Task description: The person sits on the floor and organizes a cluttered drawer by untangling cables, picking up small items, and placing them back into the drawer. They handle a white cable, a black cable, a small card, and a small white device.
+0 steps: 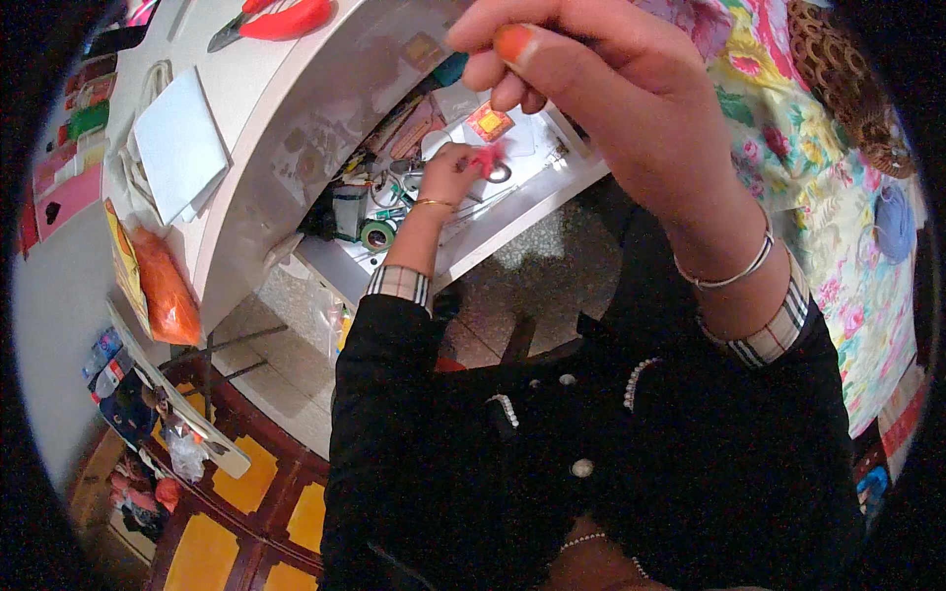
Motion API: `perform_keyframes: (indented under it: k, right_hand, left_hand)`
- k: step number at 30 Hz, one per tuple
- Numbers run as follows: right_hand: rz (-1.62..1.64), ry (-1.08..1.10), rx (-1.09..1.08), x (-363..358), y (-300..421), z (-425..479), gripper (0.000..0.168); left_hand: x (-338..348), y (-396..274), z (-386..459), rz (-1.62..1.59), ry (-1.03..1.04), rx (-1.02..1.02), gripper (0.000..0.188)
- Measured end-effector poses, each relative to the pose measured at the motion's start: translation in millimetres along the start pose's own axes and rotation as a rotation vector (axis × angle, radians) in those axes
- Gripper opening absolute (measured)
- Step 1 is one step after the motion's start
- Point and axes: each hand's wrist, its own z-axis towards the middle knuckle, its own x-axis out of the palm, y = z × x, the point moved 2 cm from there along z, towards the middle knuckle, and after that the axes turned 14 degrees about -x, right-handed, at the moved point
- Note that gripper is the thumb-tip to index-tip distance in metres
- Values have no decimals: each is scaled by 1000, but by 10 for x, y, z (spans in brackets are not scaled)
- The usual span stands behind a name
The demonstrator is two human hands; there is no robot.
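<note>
My left hand (451,176) reaches into an open drawer (517,238). Its fingertips are at a small pink-red item (488,156), beside a dark ring (499,173); whether they grip it is unclear. Around that hand in the drawer lie a green roll of tape (378,236), a grey container (349,210) and a red-and-yellow square packet (488,122). Close to the camera, above the drawer's far right corner, my right hand (510,55) is raised with curled fingers and the thumb near them. Nothing shows in it, but its palm is hidden.
On the white tabletop (244,96) left of the drawer lie red-handled pliers (284,21), a folded pale blue sheet (181,148) over a white cord and an orange packet (164,284). Floral cloth (842,244) with a blue yarn bundle (893,224) covers the right side.
</note>
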Motion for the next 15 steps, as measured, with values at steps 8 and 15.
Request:
perform_keyframes:
  k: [8, 15]
  right_hand:
    - [-88, 18, 17, 45, 52, 24, 18]
    - [-85, -42, 29, 37, 14, 21, 18]
  left_hand:
    - [-53, 514, -32, -993, 58, -455, 12]
    - [-249, -141, 183, -818, -1, -463, 18]
